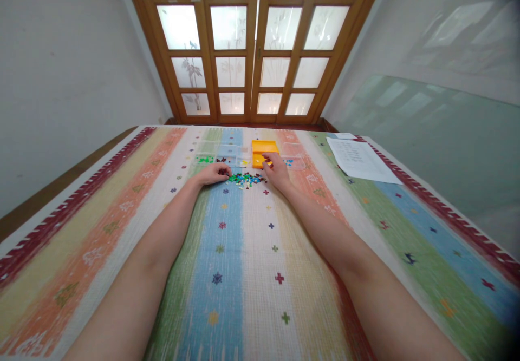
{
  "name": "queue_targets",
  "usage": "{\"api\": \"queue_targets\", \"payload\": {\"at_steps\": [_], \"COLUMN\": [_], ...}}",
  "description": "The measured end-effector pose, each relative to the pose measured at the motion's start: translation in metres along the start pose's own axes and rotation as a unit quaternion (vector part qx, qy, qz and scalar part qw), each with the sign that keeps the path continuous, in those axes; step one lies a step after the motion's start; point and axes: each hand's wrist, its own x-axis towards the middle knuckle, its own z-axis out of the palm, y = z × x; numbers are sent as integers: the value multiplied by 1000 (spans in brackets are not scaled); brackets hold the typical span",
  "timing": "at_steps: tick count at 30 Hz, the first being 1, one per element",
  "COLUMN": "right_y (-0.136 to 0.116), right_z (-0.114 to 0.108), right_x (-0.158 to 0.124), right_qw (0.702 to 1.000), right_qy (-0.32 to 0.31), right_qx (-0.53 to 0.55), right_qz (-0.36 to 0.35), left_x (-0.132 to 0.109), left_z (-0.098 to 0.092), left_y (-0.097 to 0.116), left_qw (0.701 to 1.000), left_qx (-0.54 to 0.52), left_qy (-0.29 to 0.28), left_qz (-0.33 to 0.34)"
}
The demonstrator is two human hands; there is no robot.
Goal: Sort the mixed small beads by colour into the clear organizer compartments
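Left hand: I see the left hand [214, 173] at the left edge of the heap, its fingers curled down toward the pieces; at this size I cannot tell whether the fingertips are together on a piece or apart.
Right hand: the right hand [277, 169] sits at the right end of the heap, just in front of the yellow box, which it partly covers from my view; the fingers are bent, and I cannot tell whether they pinch anything.
Heap of small pieces: the mixed heap [244, 179] lies loose on the bench between the two hands; I make out green, blue, white and dark pieces, too small for their shape to be told.
Yellow box: the yellow box [265, 146] stands open beyond the heap, its lid folded back on the far side.
Clear containers: clear containers [225, 150] stand in a row to the left of the yellow box, holding green pieces [205, 159], dark pieces [223, 160] and yellow pieces [246, 162]; to its right, another clear container [299, 162] holds blue pieces [289, 162].
Bench: I look down on a cloth-covered bench [264, 296] with coloured stripes and small printed motifs.
Paper: a printed sheet [361, 159] lies near the right edge; its text is illegible to me.
Background: wood-framed doors [254, 55] with frosted panes stand beyond the far edge.
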Motion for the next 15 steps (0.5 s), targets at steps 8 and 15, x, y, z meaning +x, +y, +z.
{"api": "queue_targets", "payload": {"at_steps": [8, 15], "right_y": [-3, -2], "right_z": [1, 1], "right_x": [-2, -3], "right_qw": [1000, 1000], "right_qy": [-15, -13], "right_qx": [1, -2], "right_qz": [2, -10], "left_x": [2, 4], "left_z": [6, 5], "left_y": [0, -6], "left_qw": [999, 957], "left_qx": [-22, -183], "left_qy": [36, 217], "left_qz": [-8, -53]}}
